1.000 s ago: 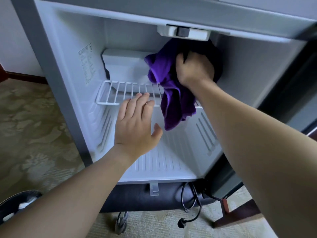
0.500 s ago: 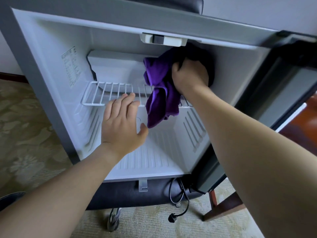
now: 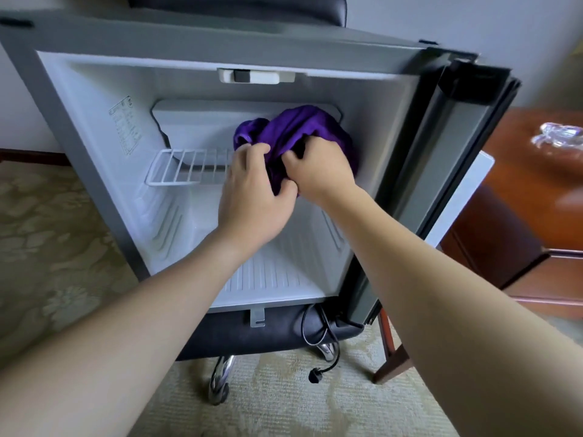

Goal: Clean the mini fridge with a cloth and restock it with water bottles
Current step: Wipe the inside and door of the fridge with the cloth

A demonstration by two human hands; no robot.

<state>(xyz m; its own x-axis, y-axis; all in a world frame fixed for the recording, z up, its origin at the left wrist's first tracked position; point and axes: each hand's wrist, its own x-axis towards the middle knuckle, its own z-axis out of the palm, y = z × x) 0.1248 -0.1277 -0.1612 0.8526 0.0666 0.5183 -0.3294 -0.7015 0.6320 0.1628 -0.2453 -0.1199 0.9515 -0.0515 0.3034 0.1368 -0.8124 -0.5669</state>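
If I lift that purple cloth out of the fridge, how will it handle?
Probably floppy: the purple cloth bunches in folds where the left hand and right hand grip it. Likely light, and could snag on the wire shelf.
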